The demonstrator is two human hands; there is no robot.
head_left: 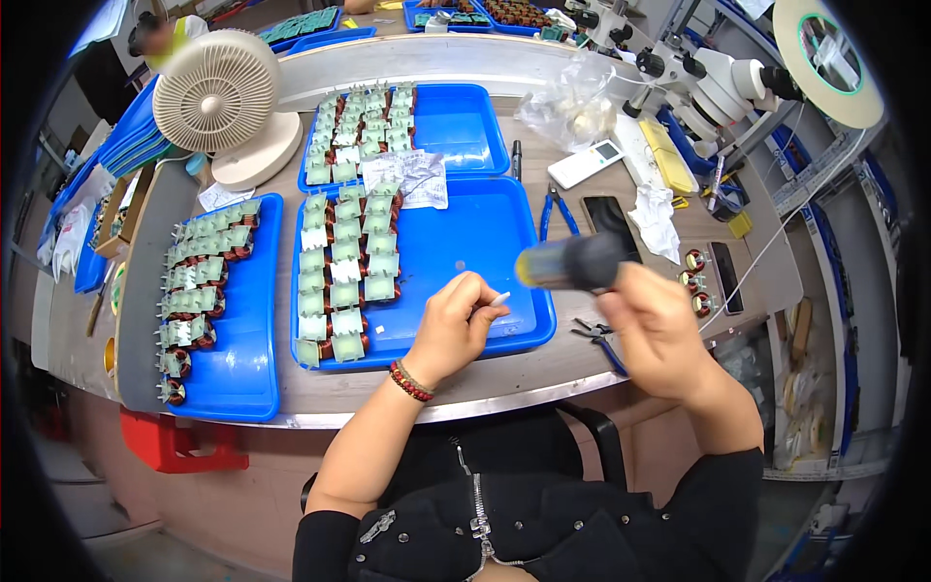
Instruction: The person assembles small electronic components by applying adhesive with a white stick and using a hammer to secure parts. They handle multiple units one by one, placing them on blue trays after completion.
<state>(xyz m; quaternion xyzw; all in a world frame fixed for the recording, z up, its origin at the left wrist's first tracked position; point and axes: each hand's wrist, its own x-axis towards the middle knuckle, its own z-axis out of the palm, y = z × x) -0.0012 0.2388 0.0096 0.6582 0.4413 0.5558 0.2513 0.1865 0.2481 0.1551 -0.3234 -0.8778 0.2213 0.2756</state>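
My left hand [449, 325] is closed, thumb and fingers pinching a short thin white stick [499, 300] over the right part of the middle blue tray [465, 238]. My right hand [659, 330] is wrapped round a dark cylindrical object [572, 262], raised just beyond the tray's right edge. Motion smears this object; its far end looks yellowish, and its kind cannot be made out. Rows of copper-wound coils with pale green plastic frames [344, 272] fill the left part of that tray. A small white scrap [379, 330] lies near them on the tray floor.
More coils sit in the left blue tray [242, 320] and the far blue tray [465, 126]. A beige fan [218, 107] stands back left. To the right lie blue-handled pliers [558, 213], cutters [603, 341], a white remote [586, 165], phones and a microscope [713, 92].
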